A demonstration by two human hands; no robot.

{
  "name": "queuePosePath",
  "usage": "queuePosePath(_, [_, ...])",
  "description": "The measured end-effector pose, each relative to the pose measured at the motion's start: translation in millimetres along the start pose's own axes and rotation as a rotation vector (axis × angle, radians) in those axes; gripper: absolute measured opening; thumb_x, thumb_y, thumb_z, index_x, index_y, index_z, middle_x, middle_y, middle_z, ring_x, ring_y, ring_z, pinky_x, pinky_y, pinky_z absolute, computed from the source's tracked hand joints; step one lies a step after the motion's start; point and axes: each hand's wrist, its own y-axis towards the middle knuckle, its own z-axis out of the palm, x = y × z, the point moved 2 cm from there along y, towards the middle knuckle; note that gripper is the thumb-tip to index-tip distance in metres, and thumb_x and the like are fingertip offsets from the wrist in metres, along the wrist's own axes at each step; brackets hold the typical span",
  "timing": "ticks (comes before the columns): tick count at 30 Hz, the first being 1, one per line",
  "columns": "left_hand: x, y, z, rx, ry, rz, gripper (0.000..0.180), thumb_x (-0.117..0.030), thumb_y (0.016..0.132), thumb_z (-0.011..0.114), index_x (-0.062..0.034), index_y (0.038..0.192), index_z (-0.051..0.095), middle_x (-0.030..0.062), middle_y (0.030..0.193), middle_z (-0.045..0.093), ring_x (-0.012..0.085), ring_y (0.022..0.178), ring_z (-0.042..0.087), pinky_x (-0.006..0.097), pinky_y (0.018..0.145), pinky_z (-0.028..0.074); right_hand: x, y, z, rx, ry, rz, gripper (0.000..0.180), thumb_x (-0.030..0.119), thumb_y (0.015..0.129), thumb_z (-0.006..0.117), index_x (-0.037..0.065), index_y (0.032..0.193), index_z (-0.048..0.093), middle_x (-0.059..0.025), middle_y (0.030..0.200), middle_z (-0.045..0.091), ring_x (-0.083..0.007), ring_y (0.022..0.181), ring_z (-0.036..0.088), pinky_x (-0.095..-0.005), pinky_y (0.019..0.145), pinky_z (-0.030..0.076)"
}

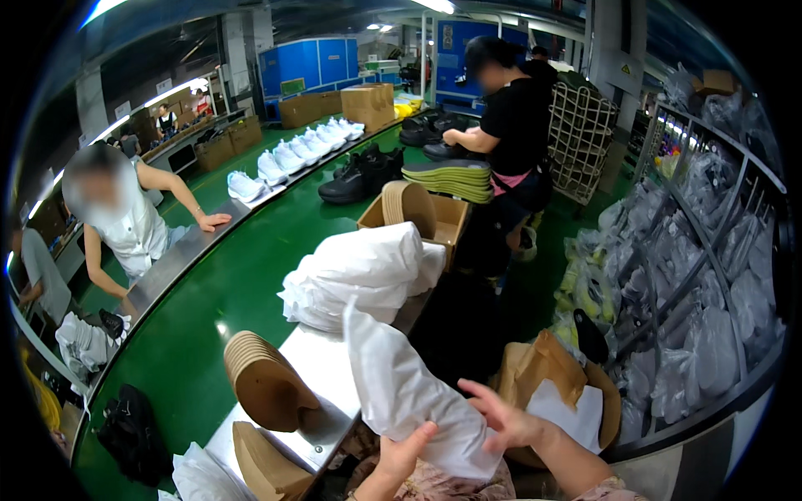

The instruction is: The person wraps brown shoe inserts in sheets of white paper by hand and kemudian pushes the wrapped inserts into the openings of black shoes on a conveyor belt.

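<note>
Beside green conveyor (225, 292), left hand (403, 455) and right hand (505, 417) both grip white tissue paper (401, 384).

Belt: green conveyor belt (242, 284), up and left of the hands, carries white shoes (288, 154) and black shoes (361, 174).
Ledge: metal ledge (322, 367), just left of the hands, holds white paper (359, 271) and brown insoles (261, 380).

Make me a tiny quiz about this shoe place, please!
1. True or false: both hands hold the white paper.
2. What colour is the belt? A red, B green, C yellow.
3. Fill in: the white shoes lie in a ____.

Key:
1. True: left hand and right hand grip it.
2. B.
3. Row.
</note>
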Motion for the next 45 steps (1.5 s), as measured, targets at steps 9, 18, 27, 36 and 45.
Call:
queuePosePath(9, [8,-8,35,0.006,0.122,0.199,0.054,-0.023,0.081,0.064,0.0015,0.123,0.043,0.0109,0.117,0.051,0.0212,0.107,0.049,0.033,0.092,0.039,-5,-3,16,-0.556,-0.436,-0.373,0.068,0.005,0.069,0.075,0.003,0.126,0.039,-0.0091,0.12,0.05,-0.0174,0.112,0.048,-0.0279,0.093,0.039])
queuePosePath(18, [-32,60,56,-0.037,0.084,0.505,0.082,-0.057,0.079,0.054,0.0015,0.132,0.031,0.0176,0.126,0.045,0.029,0.121,0.043,0.043,0.103,0.032,20,56,16,-0.494,0.09,-0.638,0.048,0.009,0.073,0.075,0.002,0.108,0.043,-0.0068,0.102,0.054,-0.0128,0.092,0.055,-0.0251,0.085,0.044])
queuePosePath(27, [-51,131,58,-0.196,0.184,0.284,0.088,-0.062,0.074,0.055,-0.0001,0.133,0.033,0.0145,0.128,0.046,0.0264,0.122,0.042,0.042,0.103,0.032,10,128,-43,0.053,0.833,-0.314,0.017,0.003,0.085,0.059,0.002,0.101,0.052,-0.006,0.087,0.058,-0.0156,0.082,0.055,-0.0267,0.075,0.044])
queuePosePath(36, [-101,187,101,-0.301,0.223,0.05,0.098,-0.061,0.065,0.065,0.0017,0.133,0.032,0.0136,0.129,0.045,0.0259,0.121,0.043,0.039,0.102,0.034,167,146,-86,-0.282,0.007,-0.097,0.033,0.002,0.079,0.065,0.003,0.104,0.044,-0.0024,0.089,0.056,-0.0086,0.084,0.055,-0.0234,0.072,0.046])
queuePosePath(45, [-123,187,104,-0.352,-0.291,0.228,0.08,-0.031,0.069,0.071,-0.0022,0.132,0.031,0.011,0.126,0.046,0.0246,0.116,0.046,0.038,0.098,0.038,220,176,-68,0.179,1.202,0.233,0.062,0.012,0.071,0.057,0.001,0.128,0.036,-0.0105,0.131,0.042,-0.0238,0.114,0.048,-0.034,0.088,0.045])
